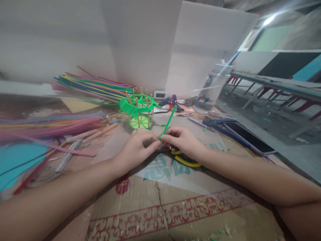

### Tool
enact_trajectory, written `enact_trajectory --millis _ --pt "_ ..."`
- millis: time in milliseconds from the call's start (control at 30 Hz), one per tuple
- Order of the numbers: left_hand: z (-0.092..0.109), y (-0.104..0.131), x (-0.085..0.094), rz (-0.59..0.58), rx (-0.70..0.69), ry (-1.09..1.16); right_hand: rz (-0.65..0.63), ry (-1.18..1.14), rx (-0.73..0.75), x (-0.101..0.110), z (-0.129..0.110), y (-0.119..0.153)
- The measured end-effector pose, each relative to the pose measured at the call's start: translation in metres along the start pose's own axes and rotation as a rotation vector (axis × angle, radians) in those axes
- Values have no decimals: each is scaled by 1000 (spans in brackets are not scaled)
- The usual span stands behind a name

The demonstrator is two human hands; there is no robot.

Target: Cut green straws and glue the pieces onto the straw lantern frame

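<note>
A short green pipe cleaner (170, 119) rises at a slant from between the fingertips of both hands. My left hand (139, 143) pinches its lower end from the left. My right hand (182, 140) grips the same end from the right, thumb and finger pressed together. Just behind my left hand stands a round green frame (140, 122) with several upright wooden sticks, its upper ring wrapped in fuzzy green pipe cleaner. Yellow-handled pliers (188, 162) lie partly hidden under my right hand.
Bundles of coloured pipe cleaners (95, 87) lie at the left. Behind are a small digital clock (160, 94) and a blue glue gun (172, 102). At right are a phone (248, 136), a dark blue tool (218, 125) and a clear water container (210, 88). Printed cardboard (120, 214) covers the front.
</note>
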State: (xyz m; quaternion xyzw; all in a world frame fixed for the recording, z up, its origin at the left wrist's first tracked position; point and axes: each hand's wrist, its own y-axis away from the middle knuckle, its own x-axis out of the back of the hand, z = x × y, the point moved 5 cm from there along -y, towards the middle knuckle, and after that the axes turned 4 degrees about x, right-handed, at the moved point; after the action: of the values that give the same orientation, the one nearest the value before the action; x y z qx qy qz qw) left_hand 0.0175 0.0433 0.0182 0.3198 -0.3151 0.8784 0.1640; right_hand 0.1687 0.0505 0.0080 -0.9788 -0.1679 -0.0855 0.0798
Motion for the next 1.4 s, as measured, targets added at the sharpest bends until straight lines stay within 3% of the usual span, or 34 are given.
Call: enact_trajectory --millis 233,1200,1400 --pt "-2 -1 2 -9 55 29 -4 10 -13 0 -1 0" --pt "-3 -1 -1 -55 35 59 51 8 2 1 6 -1" --pt "-3 -2 -1 -43 54 45 37 133 46 -1 4 0"
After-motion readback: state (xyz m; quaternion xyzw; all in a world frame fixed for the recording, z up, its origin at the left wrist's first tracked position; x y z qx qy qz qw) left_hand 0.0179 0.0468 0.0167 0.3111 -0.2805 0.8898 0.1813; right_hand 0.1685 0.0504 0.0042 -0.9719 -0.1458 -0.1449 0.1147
